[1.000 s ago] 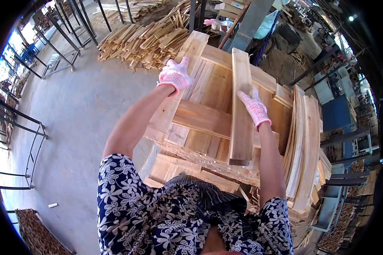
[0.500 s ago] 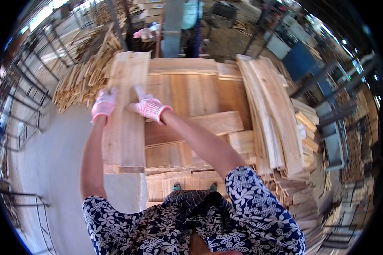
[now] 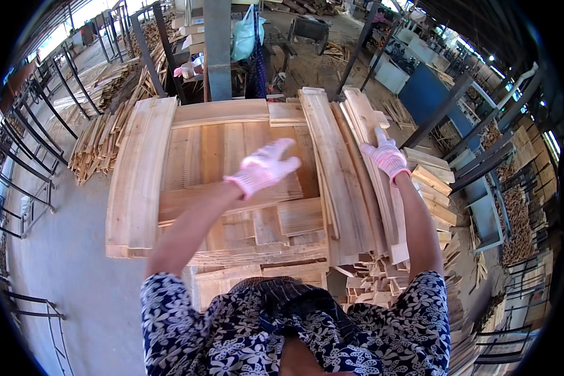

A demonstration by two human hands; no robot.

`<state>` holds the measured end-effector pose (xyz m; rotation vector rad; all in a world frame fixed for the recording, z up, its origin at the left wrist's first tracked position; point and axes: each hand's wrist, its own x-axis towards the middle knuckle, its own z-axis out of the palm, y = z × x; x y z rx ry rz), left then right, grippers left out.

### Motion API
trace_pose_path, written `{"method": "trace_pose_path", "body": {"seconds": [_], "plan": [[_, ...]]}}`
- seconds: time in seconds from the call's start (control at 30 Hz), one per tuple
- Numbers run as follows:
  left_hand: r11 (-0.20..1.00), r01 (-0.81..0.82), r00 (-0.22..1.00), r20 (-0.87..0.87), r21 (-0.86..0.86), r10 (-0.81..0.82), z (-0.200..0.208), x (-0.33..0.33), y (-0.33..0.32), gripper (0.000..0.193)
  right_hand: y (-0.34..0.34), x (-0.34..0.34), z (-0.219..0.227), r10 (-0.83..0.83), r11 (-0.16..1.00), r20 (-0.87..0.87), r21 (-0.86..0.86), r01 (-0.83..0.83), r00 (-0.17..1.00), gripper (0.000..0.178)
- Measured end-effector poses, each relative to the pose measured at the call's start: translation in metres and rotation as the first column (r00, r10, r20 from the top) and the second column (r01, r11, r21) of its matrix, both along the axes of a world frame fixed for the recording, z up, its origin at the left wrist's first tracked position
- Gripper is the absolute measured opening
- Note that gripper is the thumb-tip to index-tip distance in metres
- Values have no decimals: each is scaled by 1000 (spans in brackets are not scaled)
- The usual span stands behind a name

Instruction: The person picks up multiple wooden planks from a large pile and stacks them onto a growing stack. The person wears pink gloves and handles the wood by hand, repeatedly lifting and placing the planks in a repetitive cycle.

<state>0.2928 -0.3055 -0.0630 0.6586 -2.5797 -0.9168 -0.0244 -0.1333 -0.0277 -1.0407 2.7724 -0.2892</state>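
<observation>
My left hand [image 3: 266, 168], in a pink-and-white knit glove, hangs above the middle of a wooden panel pile [image 3: 232, 141]. Its fingers are spread and it holds nothing. Out at the right, my gloved right hand [image 3: 387, 156] is at the long narrow boards [image 3: 370, 169], thumb and fingers apart; whether it touches them I cannot tell. A long plank [image 3: 335, 169] lies lengthwise to the left of those boards. Along the pile's left edge lies a wide pale board [image 3: 141, 175], with neither hand on it. A shorter board [image 3: 225, 199] lies crosswise below my left hand.
Loose wood strips [image 3: 103, 135] are heaped beyond the left side. A grey post [image 3: 218, 50] rises behind the pile, with a pale blue bag [image 3: 247, 34] beside it. Cut wood pieces [image 3: 432, 194] lie to the right, near dark metal bars [image 3: 445, 109]. Grey floor [image 3: 75, 250] is at the left.
Both hands have left the wide board at the left and moved right: my left hand over the middle, my right hand to the long boards. The view has shifted right.
</observation>
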Motion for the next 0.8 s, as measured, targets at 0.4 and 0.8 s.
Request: {"method": "trace_pose_path", "body": {"seconds": [0.4, 0.8], "plan": [[751, -519, 855, 247, 409, 456, -29, -188, 39, 94, 10, -65, 85, 267, 892, 203, -422, -162, 942, 107], [643, -558, 814, 196, 524, 546, 12, -178, 45, 82, -3, 7, 22, 174, 974, -25, 153, -168, 984, 95]]}}
